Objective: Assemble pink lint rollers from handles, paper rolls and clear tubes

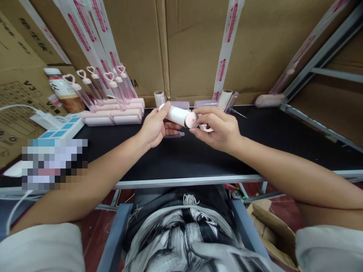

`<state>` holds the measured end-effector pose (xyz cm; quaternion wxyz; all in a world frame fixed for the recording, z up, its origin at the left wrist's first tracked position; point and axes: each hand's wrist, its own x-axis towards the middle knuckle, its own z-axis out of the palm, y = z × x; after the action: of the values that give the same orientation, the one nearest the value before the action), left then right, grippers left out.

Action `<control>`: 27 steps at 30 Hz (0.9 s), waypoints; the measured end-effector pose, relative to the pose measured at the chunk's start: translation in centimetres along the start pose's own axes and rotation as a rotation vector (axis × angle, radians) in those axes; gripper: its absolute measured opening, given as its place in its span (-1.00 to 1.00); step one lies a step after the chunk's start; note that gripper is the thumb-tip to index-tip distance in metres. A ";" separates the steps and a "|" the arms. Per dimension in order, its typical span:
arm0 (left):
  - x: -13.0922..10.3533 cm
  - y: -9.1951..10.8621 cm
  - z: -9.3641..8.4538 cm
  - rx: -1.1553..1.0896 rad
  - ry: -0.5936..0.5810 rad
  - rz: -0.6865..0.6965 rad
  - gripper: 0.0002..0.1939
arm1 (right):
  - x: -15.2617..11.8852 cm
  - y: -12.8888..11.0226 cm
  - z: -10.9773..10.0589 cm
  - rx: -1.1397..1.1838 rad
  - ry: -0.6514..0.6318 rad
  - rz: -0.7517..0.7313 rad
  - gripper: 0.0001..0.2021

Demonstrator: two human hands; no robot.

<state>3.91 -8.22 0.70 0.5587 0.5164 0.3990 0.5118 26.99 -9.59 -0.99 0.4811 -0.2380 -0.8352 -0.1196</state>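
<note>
My left hand [154, 126] grips white tube [177, 114] above worktop [170, 162], nearer back edge; right hand [222, 130] pinches pink cap [191, 120] at tube's end. I can't tell if it's seated. Heart-topped wands [85, 98] stand toward back-left corner.

You get soft, moderately bright light over the black tabletop [159, 162], with gentle highlights on the white tube [176, 115] and pink cap [191, 120]. The far right corner falls darker. Wide-angle distortion bends your outer view, fine print looks soft, and coarse pixelation [53, 164] masks a left patch.
</note>
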 end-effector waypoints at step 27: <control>0.1 0.4 0.2 -0.057 0.036 -0.010 -0.20 | -1.0 1.8 1.0 0.076 0.038 0.039 -0.51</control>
<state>4.09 -8.21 1.12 0.5686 0.4889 0.3967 0.5294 27.58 -7.88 -2.39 0.5079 -0.2335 -0.8250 -0.0828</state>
